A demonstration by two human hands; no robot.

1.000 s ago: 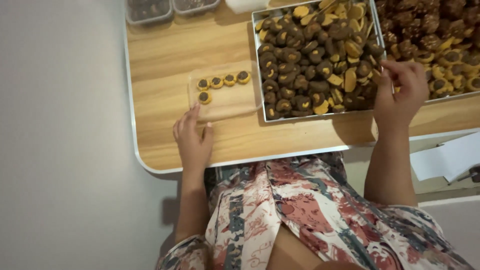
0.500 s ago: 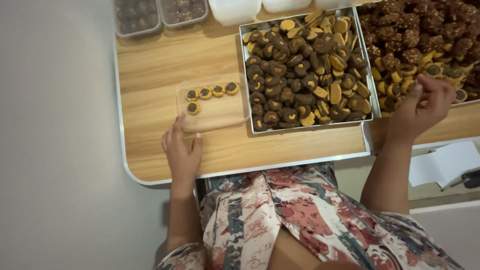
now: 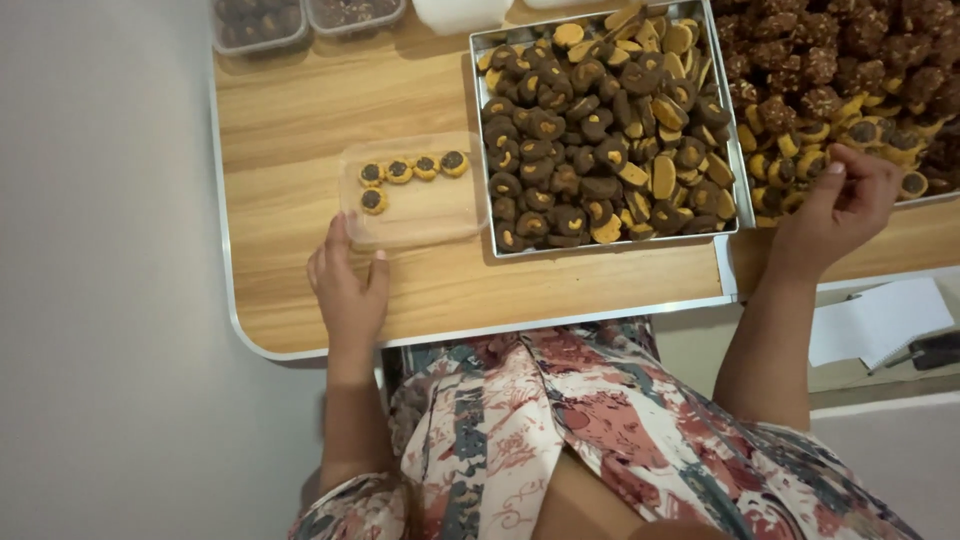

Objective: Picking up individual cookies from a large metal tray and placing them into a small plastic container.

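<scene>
Clear plastic rectangular container with five cookies: left hand still steadies its 6 o'clock edge, fingers open; right hand, since shifted to the 3 o'clock silver metal tray, pinches a cookie.

Clear plastic box on table centre; two lidded tubs top left.

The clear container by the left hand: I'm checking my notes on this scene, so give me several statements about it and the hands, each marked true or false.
1. The clear container holds five small cookies. True.
2. The left hand rests at the container's near edge. True.
3. The container stands inside the metal tray. False: it stands on the wooden table, left of the tray.
4. The right hand rests on the person's lap. False: it reaches into the cookies of the second tray on the right.
5. The container's cookies are stacked in a pile. False: they lie in a single layer.
</scene>
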